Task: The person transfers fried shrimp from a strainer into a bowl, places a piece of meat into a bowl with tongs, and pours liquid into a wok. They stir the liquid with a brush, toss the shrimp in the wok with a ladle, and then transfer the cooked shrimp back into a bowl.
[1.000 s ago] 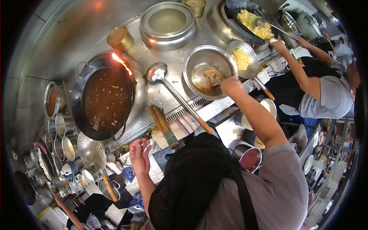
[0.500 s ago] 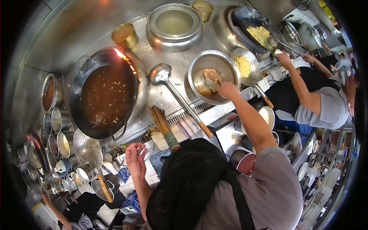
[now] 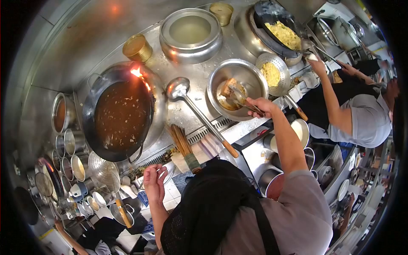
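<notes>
My right hand is closed round metal tongs, which reach down into a steel bowl. At their tips is a brown piece of food, perhaps meat; some dark liquid shows in the bowl's bottom. My left hand is raised in the air with its fingers loosely bent and apart, holding nothing. Nearest to it are the bamboo wok brush and the stove's front edge. A wok of brown sauce with pale bits stands further left on the range.
Flames rise at the wok's far rim. A steel ladle lies across the range. Behind stand a big pot and a tin. At right, a strainer with yellow food lies near a co-worker's hand at another wok.
My right hand has turned and drawn back slightly, showing the tongs and brown piece more plainly. My left hand stays raised. The co-worker's wok and food have shifted.
</notes>
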Motion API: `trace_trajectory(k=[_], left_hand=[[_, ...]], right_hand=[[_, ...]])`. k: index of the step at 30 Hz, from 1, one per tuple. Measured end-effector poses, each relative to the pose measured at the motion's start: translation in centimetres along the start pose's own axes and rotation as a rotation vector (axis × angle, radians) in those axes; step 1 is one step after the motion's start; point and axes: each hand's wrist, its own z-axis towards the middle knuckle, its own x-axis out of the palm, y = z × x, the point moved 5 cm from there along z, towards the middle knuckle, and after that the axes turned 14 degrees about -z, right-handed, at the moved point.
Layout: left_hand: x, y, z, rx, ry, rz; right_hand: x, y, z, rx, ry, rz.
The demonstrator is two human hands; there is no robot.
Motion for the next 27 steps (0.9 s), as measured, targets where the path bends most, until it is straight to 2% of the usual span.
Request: trace_trajectory(k=[2, 4, 5, 7, 8, 10, 11, 13, 17, 20, 22, 27], left_hand=[[0.3, 0.2, 0.1, -0.016, 0.007, 0.024], [0.7, 0.2, 0.1, -0.019, 0.015, 0.033], [1.0, 0.2, 0.1, -0.021, 0.022, 0.037], [1.2, 0.2, 0.2, -0.019, 0.021, 0.049], [1.2, 0.3, 0.1, -0.022, 0.020, 0.059], [1.3, 0.4, 0.1, -0.022, 0.023, 0.070], [1.4, 0.5, 0.2, -0.022, 0.026, 0.074], [1.9, 0.6, 0.1, -0.018, 0.043, 0.072], [2.2, 0.2, -0.5, 0.020, 0.036, 0.070], [1.5, 0.0, -1.3, 0.057, 0.034, 0.042], [0.6, -0.4, -2.0, 0.083, 0.035, 0.011], [-2.6, -0.7, -3.3, 0.107, -0.003, -0.049]], right_hand=[[-0.5, -0.1, -0.5, 0.029, -0.045, -0.073], [-1.0, 0.8, -0.9, 0.005, -0.107, -0.517], [-0.9, 0.8, -1.5, 0.003, -0.106, -0.513], [0.5, 4.7, -6.0, 0.081, -0.387, -0.942], [1.1, 4.8, -5.6, 0.079, -0.383, -0.938], [2.3, 7.0, -5.5, -0.138, -0.639, -1.385], [3.1, 7.7, -5.2, -0.137, -0.643, -1.378], [3.8, 8.8, -4.8, 0.069, -0.676, -1.117], [5.3, 9.9, -2.8, 0.040, -0.650, -1.150], [4.9, 9.4, -1.3, 0.105, -0.656, -1.163], [4.5, 9.2, -2.1, 0.061, -0.736, -1.120], [4.7, 8.8, -2.8, 0.110, -0.725, -1.182]])
